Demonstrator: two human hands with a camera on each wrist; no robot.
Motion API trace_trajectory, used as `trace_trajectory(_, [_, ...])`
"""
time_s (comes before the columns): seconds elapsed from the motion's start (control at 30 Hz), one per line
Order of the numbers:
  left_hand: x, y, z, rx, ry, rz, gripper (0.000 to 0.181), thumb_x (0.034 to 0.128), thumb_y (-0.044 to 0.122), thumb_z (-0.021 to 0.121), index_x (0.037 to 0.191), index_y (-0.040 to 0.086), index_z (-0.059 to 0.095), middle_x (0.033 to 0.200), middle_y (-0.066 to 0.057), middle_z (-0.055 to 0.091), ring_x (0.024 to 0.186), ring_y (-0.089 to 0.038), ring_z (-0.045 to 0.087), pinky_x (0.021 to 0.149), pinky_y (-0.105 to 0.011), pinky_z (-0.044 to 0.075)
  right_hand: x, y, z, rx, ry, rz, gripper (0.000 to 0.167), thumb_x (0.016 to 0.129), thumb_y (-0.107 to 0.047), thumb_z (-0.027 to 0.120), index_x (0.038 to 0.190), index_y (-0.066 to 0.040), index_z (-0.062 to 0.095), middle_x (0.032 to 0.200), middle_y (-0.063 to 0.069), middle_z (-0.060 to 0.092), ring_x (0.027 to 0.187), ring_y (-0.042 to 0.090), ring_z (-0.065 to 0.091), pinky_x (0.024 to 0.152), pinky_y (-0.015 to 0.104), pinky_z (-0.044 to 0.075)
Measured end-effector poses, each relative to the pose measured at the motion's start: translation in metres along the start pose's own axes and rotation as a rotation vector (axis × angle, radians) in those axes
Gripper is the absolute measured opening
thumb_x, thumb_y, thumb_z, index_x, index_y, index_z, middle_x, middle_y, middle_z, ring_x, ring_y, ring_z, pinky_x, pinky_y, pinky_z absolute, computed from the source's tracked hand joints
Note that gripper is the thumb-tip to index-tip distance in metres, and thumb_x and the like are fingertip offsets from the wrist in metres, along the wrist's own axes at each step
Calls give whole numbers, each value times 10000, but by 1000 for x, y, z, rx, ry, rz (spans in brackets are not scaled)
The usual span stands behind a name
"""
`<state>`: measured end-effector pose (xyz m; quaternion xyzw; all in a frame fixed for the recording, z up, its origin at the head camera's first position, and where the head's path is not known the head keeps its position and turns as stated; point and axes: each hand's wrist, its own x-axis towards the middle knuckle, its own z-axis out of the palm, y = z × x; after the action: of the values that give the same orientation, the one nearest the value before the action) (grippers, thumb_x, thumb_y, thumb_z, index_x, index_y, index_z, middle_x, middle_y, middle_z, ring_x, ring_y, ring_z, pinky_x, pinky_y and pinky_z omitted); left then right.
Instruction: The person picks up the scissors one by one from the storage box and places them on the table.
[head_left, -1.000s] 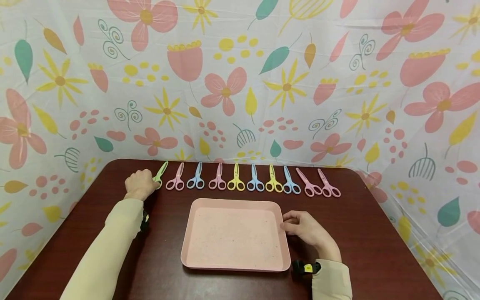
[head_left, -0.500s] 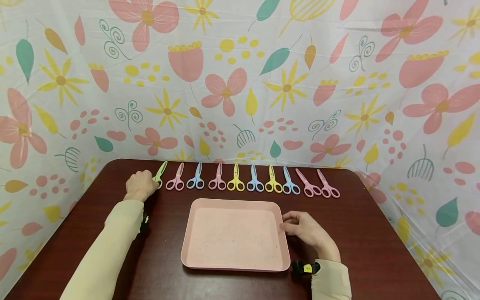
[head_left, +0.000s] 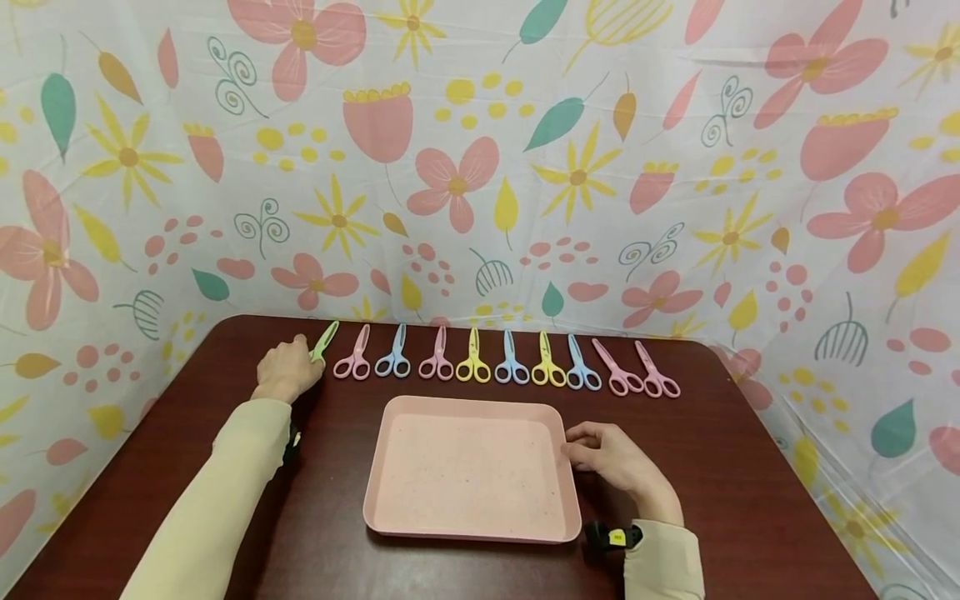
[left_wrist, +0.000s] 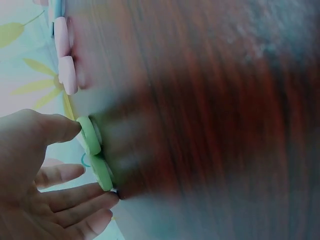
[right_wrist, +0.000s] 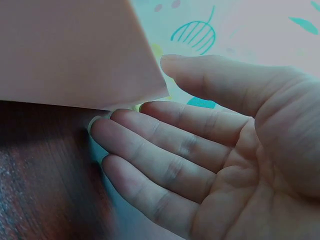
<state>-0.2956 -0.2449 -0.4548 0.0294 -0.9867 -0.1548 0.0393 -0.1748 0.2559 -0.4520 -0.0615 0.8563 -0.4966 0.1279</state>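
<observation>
At the far left end of a row of scissors, my left hand point(head_left: 288, 371) pinches the handle of the light green scissors point(head_left: 326, 340). The left wrist view shows the thumb against one green loop point(left_wrist: 89, 135) and fingertips at the other; the blades point away toward the wall and are hidden there. My right hand point(head_left: 618, 467) rests at the right rim of a pink rectangular tray point(head_left: 465, 536). In the right wrist view its fingers point(right_wrist: 150, 162) are relaxed and nearly straight, with the tray's corner point(right_wrist: 145, 95) between thumb and fingertips.
To the right of the green scissors lie several more pairs, starting with pink scissors point(head_left: 354, 364), then blue, yellow and pink ones, along the back of the dark wooden table point(head_left: 750, 500). A flowered cloth point(head_left: 480, 167) hangs behind the table and at both sides.
My left hand has shifted slightly right and toward me, and the green scissors have shifted slightly with it. The right hand and the tray stay where they were.
</observation>
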Motion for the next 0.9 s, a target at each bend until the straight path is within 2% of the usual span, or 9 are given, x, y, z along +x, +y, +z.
trace_trajectory(0.17, [-1, 0, 1, -1, 7, 2, 346, 880, 234, 603, 994, -77, 503, 765, -228, 553, 716, -426, 575, 614, -542, 463, -1, -1, -1, 2, 10, 16, 288, 929, -146, 667, 1121, 66, 633, 942, 111, 687, 844, 220, 667, 769, 389, 541])
trace_trajectory(0.4, [1, -1, 1, -3, 22, 7, 350, 864, 222, 605, 1000, -80, 492, 780, -266, 567, 706, -447, 584, 593, -545, 464, 1, 2, -4, 16, -4, -9, 285, 935, -138, 658, 1112, 81, 623, 937, 123, 687, 861, 246, 669, 779, 411, 542])
trace_trajectory(0.57, [2, 0, 1, -8, 12, 5, 305, 861, 198, 600, 967, -62, 481, 756, -242, 553, 682, -418, 574, 582, -533, 458, 1, 4, -5, 21, -1, -6, 282, 940, -132, 653, 1110, 91, 619, 931, 132, 689, 870, 291, 677, 781, 436, 539])
trace_trajectory(0.7, [2, 1, -1, -10, -3, 0, 307, 876, 193, 588, 996, -69, 480, 761, -234, 550, 678, -400, 569, 577, -515, 457, 0, 2, -7, 10, -4, -11, 284, 940, -139, 657, 1107, 88, 621, 933, 131, 693, 862, 271, 684, 782, 423, 540])
trace_trajectory(0.8, [0, 2, -2, -13, -7, -3, 322, 897, 205, 567, 1031, -76, 481, 800, -249, 560, 704, -414, 574, 587, -521, 457, 0, 1, -10, 6, -3, -23, 293, 948, -147, 647, 1111, 94, 614, 959, 146, 691, 874, 280, 686, 788, 419, 539])
trace_trajectory(0.9, [-2, 1, -1, -10, -7, -3, 377, 938, 244, 529, 1105, -92, 487, 910, -285, 558, 780, -457, 577, 635, -553, 455, -2, 0, -15, -4, 16, -30, 309, 961, -150, 627, 1132, 106, 599, 998, 179, 685, 893, 305, 686, 791, 413, 537])
